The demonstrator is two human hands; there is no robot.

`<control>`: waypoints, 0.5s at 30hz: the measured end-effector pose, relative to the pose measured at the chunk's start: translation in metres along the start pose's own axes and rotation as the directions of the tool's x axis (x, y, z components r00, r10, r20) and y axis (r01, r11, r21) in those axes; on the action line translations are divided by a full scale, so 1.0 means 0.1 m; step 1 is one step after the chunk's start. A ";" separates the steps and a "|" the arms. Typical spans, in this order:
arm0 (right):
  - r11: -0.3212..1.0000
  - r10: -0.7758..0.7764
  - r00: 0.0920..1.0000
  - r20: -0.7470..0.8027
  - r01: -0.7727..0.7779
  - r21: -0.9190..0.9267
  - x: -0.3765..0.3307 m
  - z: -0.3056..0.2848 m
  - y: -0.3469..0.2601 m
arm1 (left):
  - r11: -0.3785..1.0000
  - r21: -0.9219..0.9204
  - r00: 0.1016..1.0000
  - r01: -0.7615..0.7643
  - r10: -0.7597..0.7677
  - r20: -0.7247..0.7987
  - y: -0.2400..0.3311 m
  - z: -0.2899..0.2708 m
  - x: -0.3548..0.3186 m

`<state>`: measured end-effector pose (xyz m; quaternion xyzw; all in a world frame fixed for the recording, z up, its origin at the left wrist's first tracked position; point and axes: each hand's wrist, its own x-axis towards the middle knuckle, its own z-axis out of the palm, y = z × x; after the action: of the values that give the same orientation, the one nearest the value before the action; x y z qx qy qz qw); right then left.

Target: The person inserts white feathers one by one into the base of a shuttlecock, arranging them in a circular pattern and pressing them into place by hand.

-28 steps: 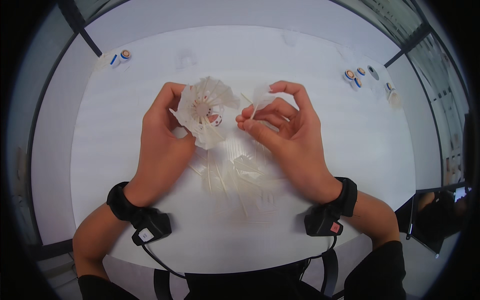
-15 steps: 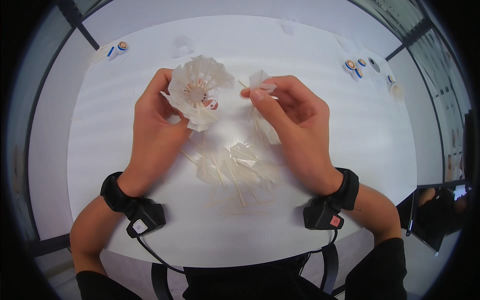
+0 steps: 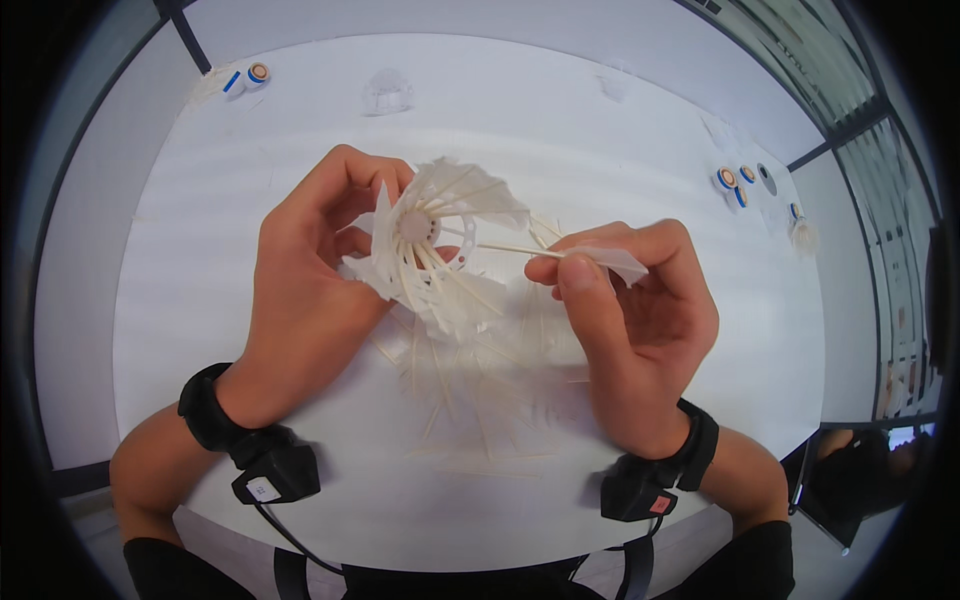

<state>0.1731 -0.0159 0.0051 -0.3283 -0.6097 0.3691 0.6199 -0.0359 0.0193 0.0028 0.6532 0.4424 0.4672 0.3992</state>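
Your white table (image 3: 560, 130) fills most of the frame; your left hand (image 3: 315, 240), left of centre, is curled with its thumb low and some fingers hidden behind what it grips; your right hand (image 3: 645, 310), right of centre, is half closed, thumb against fingers in a pinch.

A scatter of loose feathers (image 3: 443, 378) lies below the centre; above it, near the middle of the frame, is the shuttlecock (image 3: 418, 229), gripped by your left hand at its left side, tilted with its open skirt toward the camera, a perforated white ring showing at its right.

Black wrist units (image 3: 275, 470) sit on both wrists, lower left and lower right; small blue-rimmed round pieces (image 3: 726, 179) stand upper right, with others upper left.

The single feather (image 3: 618, 262) is pinched in your right hand, vane to the right, quill pointing left at the ring; you cannot tell here whether its tip touches.
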 end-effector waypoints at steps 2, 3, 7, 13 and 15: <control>0.997 -0.014 0.999 0.035 0.017 -0.074 -0.01 -0.01 -0.03 | 0.999 -0.038 1.000 0.013 -0.013 0.001 0.03 0.01 0.00; 0.989 -0.028 0.998 0.064 0.037 -0.144 -0.01 -0.01 -0.05 | 0.999 -0.041 1.000 0.013 -0.013 -0.004 0.03 0.01 0.00; 0.962 -0.084 0.988 0.127 0.114 -0.248 -0.02 -0.06 -0.03 | 0.990 -0.128 0.998 -0.060 0.063 0.019 0.00 0.03 0.00; 0.914 -0.160 0.976 0.151 0.204 -0.351 -0.03 -0.07 -0.03 | 0.990 -0.114 0.994 -0.083 0.090 0.056 -0.02 0.02 0.00; 0.905 -0.184 0.970 0.160 0.230 -0.358 -0.02 -0.07 -0.02 | 0.980 -0.200 0.999 0.011 -0.003 0.036 0.01 0.02 0.00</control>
<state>0.1798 -0.0179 0.0055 -0.3504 -0.7370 0.1978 0.5432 -0.0334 0.0186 0.0028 0.6164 0.3882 0.4961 0.4724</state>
